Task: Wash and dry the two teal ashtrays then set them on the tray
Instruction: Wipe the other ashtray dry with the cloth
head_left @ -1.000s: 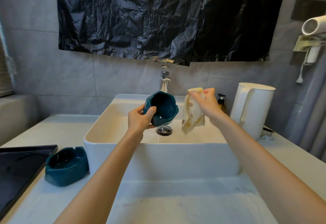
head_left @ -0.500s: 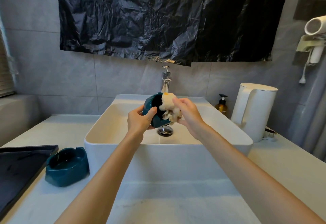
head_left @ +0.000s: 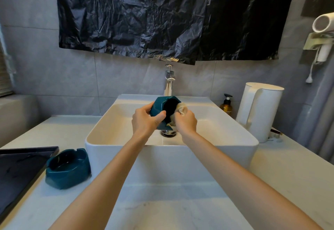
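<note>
**Hazards.** The held teal ashtray (head_left: pixel 159 107) was judged liable to slip. It was tipped on its side over the sink basin (head_left: pixel 171 148), and the wiping pressure pushed it toward the gripping hand. If the glaze was wet, a loose grip would drop it onto the basin floor near the drain (head_left: pixel 168 133), where it could chip. The cloth (head_left: pixel 181 107) covered only part of the opening, so the rim notches could be left unwiped. The second teal ashtray (head_left: pixel 67 168) stood upright on the left part of the counter (head_left: pixel 162 202), just beside the dark tray (head_left: pixel 19 168) at the left edge and near the basin's outer wall. A swinging left forearm could knock it. Neither ashtray was on the tray.

**Hand pose.** Both hands were close together above the drain, below the faucet (head_left: pixel 169 81).
- The left hand (head_left: pixel 144 122) gripped the ashtray by its outer wall. The thumb lay across the near side, and the opening faced right.
- The right hand (head_left: pixel 187 123) was bunched round the cloth and pressed it into the opening.

Whether water was running could not be determined.
</note>
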